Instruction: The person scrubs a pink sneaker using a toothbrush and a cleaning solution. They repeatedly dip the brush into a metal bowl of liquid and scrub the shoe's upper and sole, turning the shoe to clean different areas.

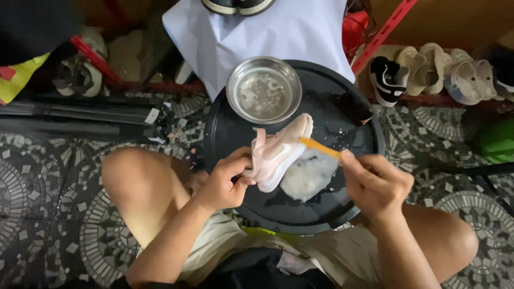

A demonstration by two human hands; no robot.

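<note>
Over the black tray (225, 134), left hand (225, 182) clamped the pink shoe (278, 150) by its heel; right hand (375, 182) pinched a yellow brush (319, 146) against its side. Best practice: short strokes, firm heel grip, suds kept over tray.

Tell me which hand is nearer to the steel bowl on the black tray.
The left hand is nearer, though not touching: it holds the pink shoe just below the steel bowl. The right hand, gripping the orange-handled brush, sits farther to the lower right.
</note>
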